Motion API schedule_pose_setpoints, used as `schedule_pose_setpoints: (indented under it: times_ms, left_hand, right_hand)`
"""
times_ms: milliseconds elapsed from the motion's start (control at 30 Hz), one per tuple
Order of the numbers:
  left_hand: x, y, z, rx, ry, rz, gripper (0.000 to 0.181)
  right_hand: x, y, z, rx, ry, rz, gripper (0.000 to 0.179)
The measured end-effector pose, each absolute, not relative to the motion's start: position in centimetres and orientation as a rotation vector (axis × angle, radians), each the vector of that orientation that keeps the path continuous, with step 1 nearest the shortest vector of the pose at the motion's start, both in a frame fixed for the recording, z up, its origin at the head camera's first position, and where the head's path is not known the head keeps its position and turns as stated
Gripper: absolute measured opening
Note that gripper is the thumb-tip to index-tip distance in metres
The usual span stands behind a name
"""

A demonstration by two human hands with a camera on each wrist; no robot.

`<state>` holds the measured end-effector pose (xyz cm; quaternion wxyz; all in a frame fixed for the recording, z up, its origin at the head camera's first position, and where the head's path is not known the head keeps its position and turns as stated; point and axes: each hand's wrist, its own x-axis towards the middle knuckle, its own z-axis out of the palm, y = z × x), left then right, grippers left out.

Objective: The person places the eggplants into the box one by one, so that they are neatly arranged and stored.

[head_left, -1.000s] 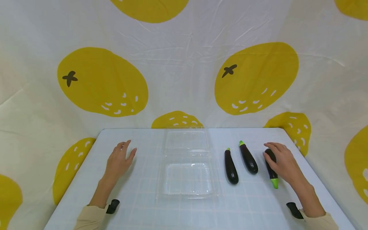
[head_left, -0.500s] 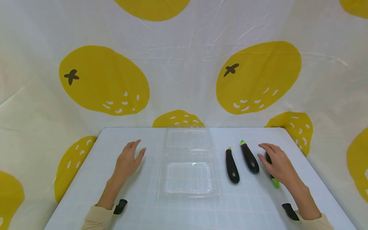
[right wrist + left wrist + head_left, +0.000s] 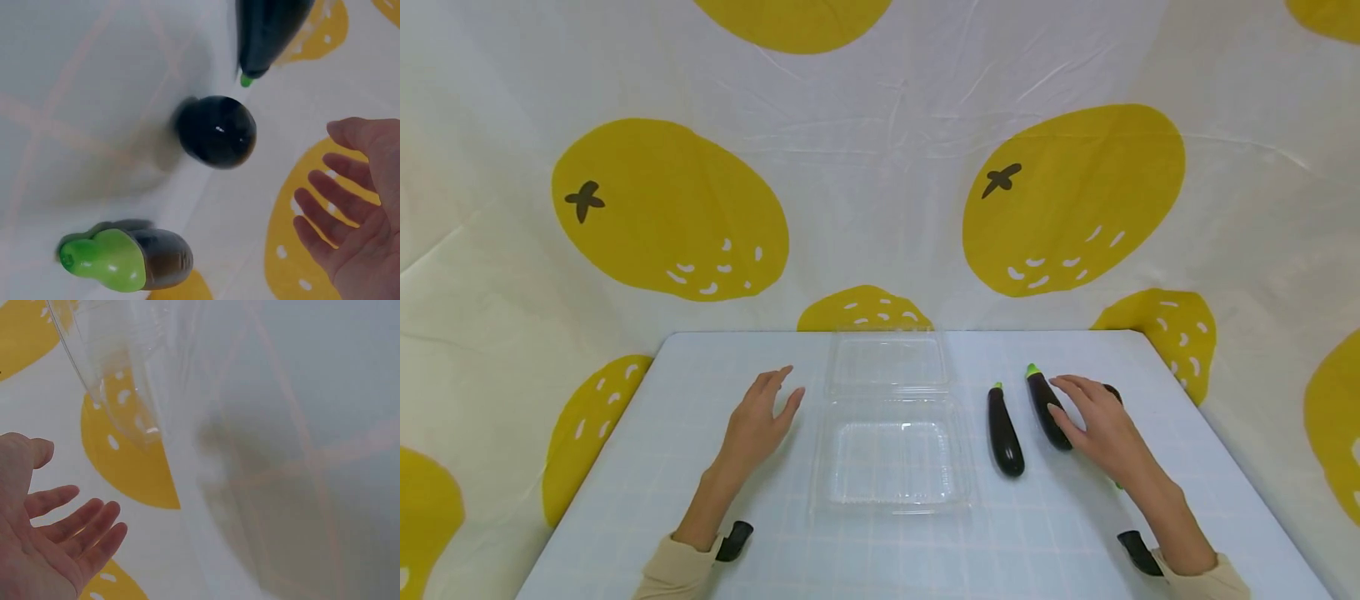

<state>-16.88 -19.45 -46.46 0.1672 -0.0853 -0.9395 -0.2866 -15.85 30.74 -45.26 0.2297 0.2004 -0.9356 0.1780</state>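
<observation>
Hovering over opposite sides of a white desk [image 3: 887,562] faintly checked with pale lines, the two bare hands stand well apart, their fingers relaxed and the thumbs parted from them. The left hand [image 3: 756,429] lies to the left of a clear plastic container, near it but apart, with the palm turned inward; in the left wrist view, its fingers spread loosely beside the transparent plastic. The container consists of a base [image 3: 891,510], set near the middle of the desk, and a lid [image 3: 887,392] folded back on the far side, its outer edge overlapping the desk's far edge. To the right are three dark, glossy eggplants with green caps. The left eggplant [image 3: 1006,435] and the middle eggplant [image 3: 1045,407] point their caps away from the person. The right eggplant [image 3: 1113,391] is largely hidden by the right hand [image 3: 1099,427], whose thumb overlaps the middle eggplant in the head view; the right wrist view shows the fingers clear of all three, and the cap of the right eggplant turned toward the person. Beige sleeves [image 3: 679,571] cover the forearms, a black piece [image 3: 734,542] projecting at each cuff. Behind hangs a white cloth [image 3: 876,208] printed with large yellow fruit [image 3: 1075,212].
</observation>
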Motion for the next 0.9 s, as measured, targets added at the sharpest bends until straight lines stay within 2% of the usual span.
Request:
schedule_pose_setpoints:
  times_ms: [900]
  left_hand:
    - [-16.9,-15.7,-47.7,-0.369,-2.619,-1.125,0.038]
  right_hand:
    - [-16.2,26.9,-46.6,0.757,-2.495,0.526,0.045]
